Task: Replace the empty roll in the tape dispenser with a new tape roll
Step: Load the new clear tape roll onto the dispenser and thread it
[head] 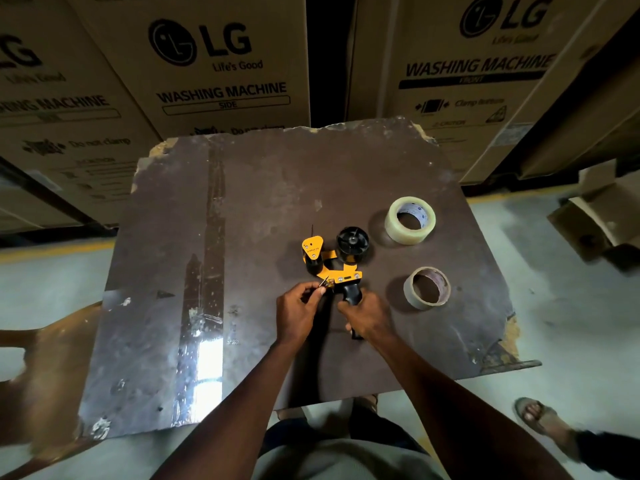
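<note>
Head view
Dispenser: the yellow-and-black tape dispenser lies on its side on the dark bench, handle toward the person, bare black hub at the far end.
Right hand: the right hand is wrapped around the black handle.
Left hand: the left hand pinches a small part at the frame's near edge — which part is too small to tell.
New roll: the full clear tape roll lies flat, beyond and right of the hub — nearer the right hand, well apart from both.
Empty roll: the bare cardboard core lies flat, just right of the right hand.
Judgement: hub looks ready for loading.
</note>
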A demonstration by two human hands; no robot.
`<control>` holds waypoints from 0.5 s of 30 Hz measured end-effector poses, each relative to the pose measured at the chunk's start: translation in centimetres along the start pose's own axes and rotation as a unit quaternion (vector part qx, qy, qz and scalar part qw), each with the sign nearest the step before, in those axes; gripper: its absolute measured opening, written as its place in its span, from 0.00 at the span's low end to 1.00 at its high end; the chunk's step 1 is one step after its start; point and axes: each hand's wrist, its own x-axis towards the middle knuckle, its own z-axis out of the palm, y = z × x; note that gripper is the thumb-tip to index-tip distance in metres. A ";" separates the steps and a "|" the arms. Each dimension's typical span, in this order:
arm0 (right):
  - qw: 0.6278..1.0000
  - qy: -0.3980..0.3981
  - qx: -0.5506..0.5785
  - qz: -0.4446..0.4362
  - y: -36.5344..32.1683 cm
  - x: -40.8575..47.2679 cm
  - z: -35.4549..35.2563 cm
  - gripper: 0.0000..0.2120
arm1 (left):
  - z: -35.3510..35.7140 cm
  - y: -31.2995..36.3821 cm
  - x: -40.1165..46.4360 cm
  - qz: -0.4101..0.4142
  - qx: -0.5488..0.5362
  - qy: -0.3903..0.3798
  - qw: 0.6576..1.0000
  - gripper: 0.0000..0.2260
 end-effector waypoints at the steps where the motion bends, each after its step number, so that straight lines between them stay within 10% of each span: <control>1: 1.000 0.001 -0.007 0.003 0.1 -0.1 0.2 0.09 | -0.1 -0.3 -0.1 0.004 0.012 -0.002 1.000 0.04; 15: 0.988 0.029 -0.148 -0.041 -1.0 -1.0 -0.7 0.27 | -1.1 0.3 0.5 0.029 0.010 -0.021 0.999 0.05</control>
